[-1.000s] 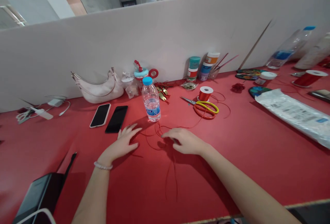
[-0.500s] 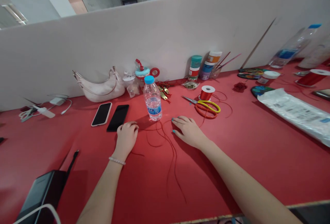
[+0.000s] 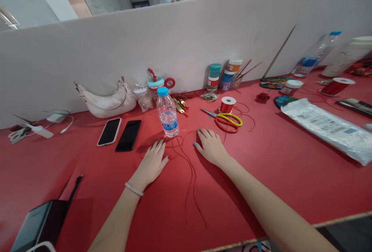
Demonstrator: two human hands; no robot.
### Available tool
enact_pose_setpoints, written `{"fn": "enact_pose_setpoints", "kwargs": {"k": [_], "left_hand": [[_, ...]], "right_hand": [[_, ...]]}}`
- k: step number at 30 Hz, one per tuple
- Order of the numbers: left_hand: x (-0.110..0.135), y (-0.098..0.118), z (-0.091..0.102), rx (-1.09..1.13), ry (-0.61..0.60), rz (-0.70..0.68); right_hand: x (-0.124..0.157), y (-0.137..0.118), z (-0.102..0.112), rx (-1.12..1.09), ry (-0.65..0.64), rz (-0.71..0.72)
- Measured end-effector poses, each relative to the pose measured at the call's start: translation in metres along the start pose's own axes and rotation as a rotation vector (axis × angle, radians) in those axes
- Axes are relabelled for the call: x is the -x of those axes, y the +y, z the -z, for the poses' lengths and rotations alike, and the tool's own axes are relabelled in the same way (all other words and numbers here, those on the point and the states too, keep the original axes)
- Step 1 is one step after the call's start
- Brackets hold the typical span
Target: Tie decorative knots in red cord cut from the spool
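My left hand [image 3: 151,163] rests palm down on the red table, thumb apart from the fingers, which touch thin red cord [image 3: 190,165]. Loose strands of that cord curve between my hands toward the front. On the other side, my right hand [image 3: 211,146] lies flat and open, its fingertips by a strand of the cord. A water bottle [image 3: 169,123] with a blue cap stands upright just beyond my left fingertips. Scissors [image 3: 229,122] with red and yellow handles lie beyond my right hand, beside a spool of red cord [image 3: 226,106]. Neither palm is visible.
Two phones [image 3: 128,136] lie left of the bottle, with a pale handbag [image 3: 110,103] behind. Paint jars [image 3: 214,78] stand along the white partition [image 3: 186,39]. A plastic mailer [image 3: 325,126] lies at right, a black device [image 3: 40,221] at front left. Someone is beyond the partition.
My left hand has slid right toward the bottle and its fingers have spread out. My right hand stays nearly in place. The view has shifted slightly to the right.
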State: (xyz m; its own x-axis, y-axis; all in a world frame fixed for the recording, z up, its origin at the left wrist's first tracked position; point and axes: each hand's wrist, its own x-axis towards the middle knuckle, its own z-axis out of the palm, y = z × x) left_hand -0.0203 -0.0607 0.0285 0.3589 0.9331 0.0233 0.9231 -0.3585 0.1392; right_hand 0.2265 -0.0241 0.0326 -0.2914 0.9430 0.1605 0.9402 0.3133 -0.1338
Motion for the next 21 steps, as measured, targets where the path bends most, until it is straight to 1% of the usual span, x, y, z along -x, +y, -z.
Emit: {"fn": "enact_pose_setpoints", "kwargs": {"k": [2, 7, 11, 15, 18, 21], "left_hand": [[0.001, 0.0, -0.001, -0.03, -0.019, 0.035], [0.002, -0.004, -0.005, -0.103, -0.002, 0.159], [0.004, -0.01, -0.006, -0.122, 0.022, 0.19], [0.006, -0.026, -0.001, -0.095, 0.077, 0.214], [0.008, -0.037, 0.007, -0.068, 0.129, 0.205], [0.009, -0.04, 0.013, -0.076, 0.126, 0.226]], "right_hand": [[0.0, 0.0, 0.001, 0.021, 0.015, -0.02], [-0.001, 0.0, 0.004, 0.066, 0.022, -0.08], [0.0, 0.0, 0.006, 0.117, 0.034, -0.152], [0.0, 0.002, 0.005, 0.15, 0.061, -0.203], [0.0, 0.004, 0.004, 0.16, 0.071, -0.23], [0.0, 0.007, 0.005, 0.186, 0.07, -0.268]]}}
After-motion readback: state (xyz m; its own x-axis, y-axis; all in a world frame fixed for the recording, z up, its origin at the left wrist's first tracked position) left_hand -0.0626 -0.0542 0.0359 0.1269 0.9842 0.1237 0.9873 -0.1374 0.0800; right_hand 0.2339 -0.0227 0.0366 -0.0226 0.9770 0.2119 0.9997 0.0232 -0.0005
